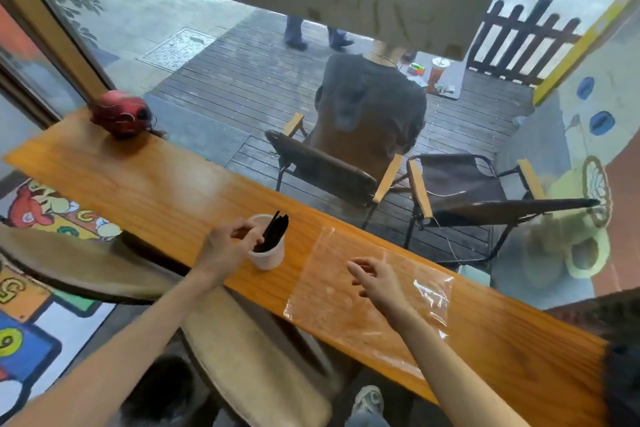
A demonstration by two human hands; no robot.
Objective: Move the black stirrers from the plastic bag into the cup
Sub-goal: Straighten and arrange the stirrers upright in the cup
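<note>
Long wooden counter [145, 184] along the window. Plastic bag [332, 302] flat on it, see-through, looks empty: no dark sticks visible inside. White cup [268, 253] just left of the bag, black stirrers [273, 230] standing bunched in it, tips above the rim. Left hand [225, 246] at the cup's near side, fingers curled against the stirrers, maybe pinching them; grip unclear. Right hand [377, 279] spread loose over the bag, holding nothing. Transfer likely done or on the last bundle; only letting go left.
</note>
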